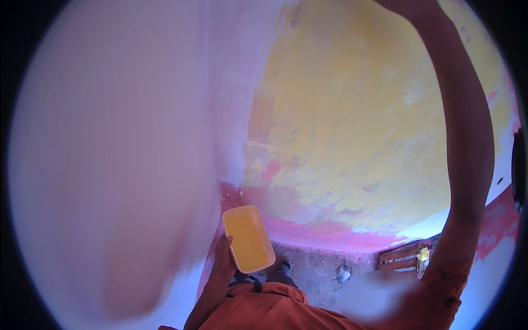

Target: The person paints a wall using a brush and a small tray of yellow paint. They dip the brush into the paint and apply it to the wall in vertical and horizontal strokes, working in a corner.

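My left hand (224,254) is closed on the side of a shallow rectangular plastic tub (248,239) with rounded corners, held at waist height. Yellow paint covers the inside of the tub. My right arm is raised high along the right side, and my right hand (400,4) is cut off by the top edge. Its fingers are out of the picture, so whether it holds anything is hidden. In front of me stands a wall (352,110) with a broad, uneven patch of yellow paint over paler paint.
A pale wall (121,137) rises close on my left and meets the painted wall in a corner. Pink paint (330,234) runs along the wall's base. On the rough grey floor (313,269) a wooden slatted crate (399,258) stands at the right. A whitish blur (371,294) covers part of the lower view.
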A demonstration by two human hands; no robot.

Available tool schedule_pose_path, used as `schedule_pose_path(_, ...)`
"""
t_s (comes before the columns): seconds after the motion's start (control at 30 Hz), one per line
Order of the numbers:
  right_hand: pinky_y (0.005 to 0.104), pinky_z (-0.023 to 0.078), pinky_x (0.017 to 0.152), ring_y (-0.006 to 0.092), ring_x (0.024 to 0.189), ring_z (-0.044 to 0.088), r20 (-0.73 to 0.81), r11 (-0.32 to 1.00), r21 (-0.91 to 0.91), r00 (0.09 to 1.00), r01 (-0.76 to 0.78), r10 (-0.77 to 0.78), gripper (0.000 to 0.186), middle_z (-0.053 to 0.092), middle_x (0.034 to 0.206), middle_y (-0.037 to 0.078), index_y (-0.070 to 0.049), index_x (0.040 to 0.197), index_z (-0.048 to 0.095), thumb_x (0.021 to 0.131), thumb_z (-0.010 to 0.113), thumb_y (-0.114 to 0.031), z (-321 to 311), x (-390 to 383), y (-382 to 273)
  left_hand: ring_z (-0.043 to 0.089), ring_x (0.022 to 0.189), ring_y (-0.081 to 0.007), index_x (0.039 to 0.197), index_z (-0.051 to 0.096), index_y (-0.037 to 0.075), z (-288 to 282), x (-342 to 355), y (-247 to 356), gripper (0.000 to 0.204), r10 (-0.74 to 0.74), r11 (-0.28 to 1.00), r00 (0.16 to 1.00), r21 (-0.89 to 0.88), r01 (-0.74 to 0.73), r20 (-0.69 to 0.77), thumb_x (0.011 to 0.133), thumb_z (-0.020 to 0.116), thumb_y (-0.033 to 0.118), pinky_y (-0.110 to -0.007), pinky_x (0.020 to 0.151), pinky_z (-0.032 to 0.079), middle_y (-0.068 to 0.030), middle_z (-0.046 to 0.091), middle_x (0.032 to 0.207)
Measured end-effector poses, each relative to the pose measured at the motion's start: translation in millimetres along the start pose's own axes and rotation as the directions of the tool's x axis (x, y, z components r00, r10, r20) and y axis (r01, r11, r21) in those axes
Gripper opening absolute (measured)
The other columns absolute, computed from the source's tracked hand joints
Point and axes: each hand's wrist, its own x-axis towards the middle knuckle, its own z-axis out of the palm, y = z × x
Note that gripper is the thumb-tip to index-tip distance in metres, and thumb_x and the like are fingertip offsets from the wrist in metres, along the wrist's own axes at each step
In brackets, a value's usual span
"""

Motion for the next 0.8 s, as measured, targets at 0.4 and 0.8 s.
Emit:
schedule_pose_path(0.4,0.0464,0.052,0.091,0.0309,0.102,0.061,0.397,0.931,0.24,0.847,0.277,-0.354,0.031,0.061,0.107,0.01,-0.008,0.092,0.066,0.077,0.063,-0.034,109.1,-218.7,-233.2,0.062,0.112,-0.0234,0.136,0.045,0.001,-5.6,-10.0,1.0,0.056,0.0,1.0,1.0,-0.02,-0.001,-0.012,0.093,0.058,0.034,-0.038,0.094,0.053,-0.0111,0.06,0.122)
schedule_pose_path(0.8,0.0442,0.054,0.078,0.0331,0.09,0.068,0.202,0.833,0.188,0.851,-0.52,0.485,0.019,0.068,0.098,0.014,-0.01,0.102,0.069,0.092,0.061,-0.024,40.6,-58.7,-68.0,0.061,0.113,-0.0231,0.137,0.044,0.002,-6.7,-14.4,2.1,0.056,0.026,0.998,1.0,-0.049,-0.026,-0.006,0.095,0.058,0.036,-0.039,0.094,0.053,-0.011,0.059,0.124)
